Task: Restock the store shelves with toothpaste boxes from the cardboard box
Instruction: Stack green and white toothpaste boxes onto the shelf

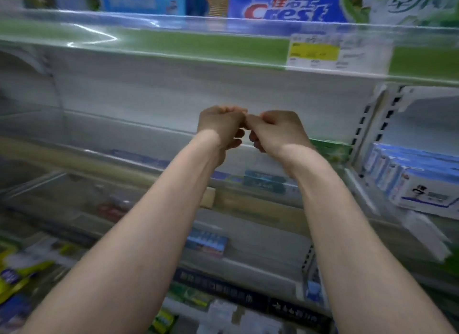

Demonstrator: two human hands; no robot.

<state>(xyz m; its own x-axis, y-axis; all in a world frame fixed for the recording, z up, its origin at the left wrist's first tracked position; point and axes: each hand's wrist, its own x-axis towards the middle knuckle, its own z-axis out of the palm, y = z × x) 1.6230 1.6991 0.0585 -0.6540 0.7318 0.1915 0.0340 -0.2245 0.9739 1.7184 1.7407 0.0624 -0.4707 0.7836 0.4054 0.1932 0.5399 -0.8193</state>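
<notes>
Left hand [221, 129] and right hand [275, 132] touch over shelf [111, 134], fingers curled, nothing seen inside. Toothpaste boxes [422, 182] lie flat, low right; right hand nearer. Cardboard box not in view.

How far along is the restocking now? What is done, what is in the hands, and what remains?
Done: Crest boxes stand on the top shelf, and blue-white boxes sit at the right. In hand: nothing; the left hand and right hand meet with curled fingers, holding no box. Left: the middle shelf behind them looks mostly bare. The cardboard box is not in view.
</notes>
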